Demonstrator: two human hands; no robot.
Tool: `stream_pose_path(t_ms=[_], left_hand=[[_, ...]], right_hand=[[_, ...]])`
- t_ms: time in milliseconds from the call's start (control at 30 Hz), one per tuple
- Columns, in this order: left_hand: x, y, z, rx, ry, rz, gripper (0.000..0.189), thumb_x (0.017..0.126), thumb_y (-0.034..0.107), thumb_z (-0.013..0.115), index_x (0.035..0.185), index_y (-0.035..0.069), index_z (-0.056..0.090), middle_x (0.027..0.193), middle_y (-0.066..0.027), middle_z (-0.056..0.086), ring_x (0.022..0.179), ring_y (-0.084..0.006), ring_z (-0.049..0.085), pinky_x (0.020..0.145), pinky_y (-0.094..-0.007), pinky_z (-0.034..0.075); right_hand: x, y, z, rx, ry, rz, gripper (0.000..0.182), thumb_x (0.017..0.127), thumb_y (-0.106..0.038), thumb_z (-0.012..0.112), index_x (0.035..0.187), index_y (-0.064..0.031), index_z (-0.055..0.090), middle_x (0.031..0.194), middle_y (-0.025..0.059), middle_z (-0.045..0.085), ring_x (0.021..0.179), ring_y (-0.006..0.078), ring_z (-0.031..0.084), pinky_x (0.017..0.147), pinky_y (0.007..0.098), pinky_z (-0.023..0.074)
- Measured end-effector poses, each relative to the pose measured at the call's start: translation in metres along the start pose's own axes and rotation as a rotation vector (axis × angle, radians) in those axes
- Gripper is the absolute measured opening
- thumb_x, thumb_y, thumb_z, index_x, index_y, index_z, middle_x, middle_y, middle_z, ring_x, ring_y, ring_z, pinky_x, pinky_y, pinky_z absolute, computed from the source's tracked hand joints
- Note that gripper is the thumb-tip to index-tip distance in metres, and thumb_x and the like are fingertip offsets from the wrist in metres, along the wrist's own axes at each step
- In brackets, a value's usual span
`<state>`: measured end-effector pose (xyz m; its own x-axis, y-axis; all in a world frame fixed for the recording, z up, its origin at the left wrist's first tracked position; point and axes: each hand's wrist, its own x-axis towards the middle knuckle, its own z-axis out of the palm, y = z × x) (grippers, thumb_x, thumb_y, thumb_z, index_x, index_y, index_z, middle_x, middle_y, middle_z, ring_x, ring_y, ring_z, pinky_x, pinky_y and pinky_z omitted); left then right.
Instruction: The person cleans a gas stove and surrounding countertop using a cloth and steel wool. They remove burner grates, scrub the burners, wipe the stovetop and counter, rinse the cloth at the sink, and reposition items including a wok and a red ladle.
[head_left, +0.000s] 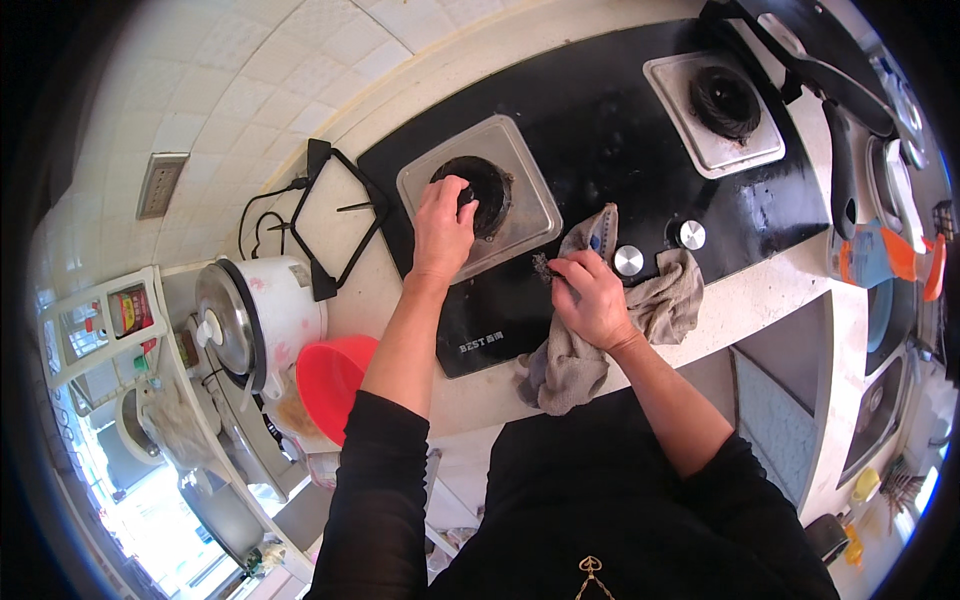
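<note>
My left hand (444, 229) reaches over the left burner (491, 202) of a black glass gas hob (592, 120), thumb and fingers pinching a small dark part at its centre. Around that burner lies a square metal drip plate (534, 217). In my right hand (589, 296), the fingertips pinch a dark wire-like scouring pad (541, 267), held above the hob's front part. A grey-brown cloth (574, 375) lies beneath and beside my right hand, partly over the front edge. Close by stand two silver control knobs (628, 260).
A black pan support (345, 217) rests left of the hob, near a rice cooker (285, 315) and a red plastic bowl (334, 382). The second burner (724, 101) is at the far right. An orange-topped spray bottle (874, 255) and dark-handled pans stand on the right.
</note>
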<state>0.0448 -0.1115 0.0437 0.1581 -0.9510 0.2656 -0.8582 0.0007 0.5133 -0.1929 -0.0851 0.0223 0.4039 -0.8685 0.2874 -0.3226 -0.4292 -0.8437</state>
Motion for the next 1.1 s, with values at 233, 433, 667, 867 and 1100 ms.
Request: stream_pose_path(t_ms=[233, 433, 667, 867, 1100], left_hand=[[-0.002, 0.006, -0.026, -0.147, -0.034, -0.115, 0.051, 0.075, 0.001, 0.077, 0.122, 0.005, 0.056, 0.106, -0.0140, 0.065, 0.084, -0.0251, 0.064, 0.078, -0.0327, 0.053], [-0.066, -0.013, -0.092, 0.070, 0.050, -0.427, 0.041, 0.083, 0.004, 0.070, 0.123, 0.002, 0.059, 0.110, -0.0199, 0.063, 0.088, -0.0279, 0.066, 0.080, -0.0349, 0.054], [-0.154, -0.025, -0.077, 0.398, -0.444, -0.502, 0.020, 0.083, 0.007, 0.066, 0.099, -0.003, 0.060, 0.102, -0.0278, 0.058, 0.093, -0.0446, 0.060, 0.080, -0.0524, 0.048], [-0.165, -0.020, -0.070, 0.318, -0.339, -0.690, 0.018, 0.077, -0.001, 0.065, 0.094, -0.001, 0.060, 0.094, -0.0247, 0.060, 0.091, -0.0446, 0.059, 0.079, -0.0516, 0.048], [-0.102, 0.036, -0.057, 0.077, 0.061, -0.450, 0.026, 0.076, -0.005, 0.063, 0.101, 0.001, 0.061, 0.092, -0.0133, 0.057, 0.075, -0.0251, 0.057, 0.068, -0.0358, 0.050]], right_hand=[[0.000, 0.000, 0.007, 0.010, 0.011, -0.022, 0.021, 0.076, 0.000, 0.066, 0.097, -0.0030, 0.066, 0.094, 0.0154, 0.060, 0.084, 0.0355, 0.062, 0.074, 0.0395, 0.0527], [-0.002, 0.002, 0.007, -0.003, 0.018, -0.010, 0.022, 0.077, -0.002, 0.066, 0.098, -0.0045, 0.066, 0.096, 0.0133, 0.062, 0.085, 0.0340, 0.063, 0.074, 0.0400, 0.0525], [-0.002, 0.005, 0.002, -0.064, -0.005, -0.029, 0.023, 0.076, -0.004, 0.066, 0.099, -0.0037, 0.067, 0.096, 0.0137, 0.062, 0.088, 0.0338, 0.062, 0.076, 0.0405, 0.0539], [-0.001, 0.006, 0.003, 0.058, 0.006, -0.043, 0.020, 0.078, -0.001, 0.066, 0.098, -0.0029, 0.066, 0.093, 0.0135, 0.062, 0.085, 0.0321, 0.063, 0.075, 0.0376, 0.0538], [0.009, -0.018, -0.046, 0.328, 0.083, 0.208, 0.022, 0.082, -0.003, 0.065, 0.104, -0.0012, 0.067, 0.099, 0.0122, 0.064, 0.088, 0.0256, 0.064, 0.078, 0.0321, 0.0517]])
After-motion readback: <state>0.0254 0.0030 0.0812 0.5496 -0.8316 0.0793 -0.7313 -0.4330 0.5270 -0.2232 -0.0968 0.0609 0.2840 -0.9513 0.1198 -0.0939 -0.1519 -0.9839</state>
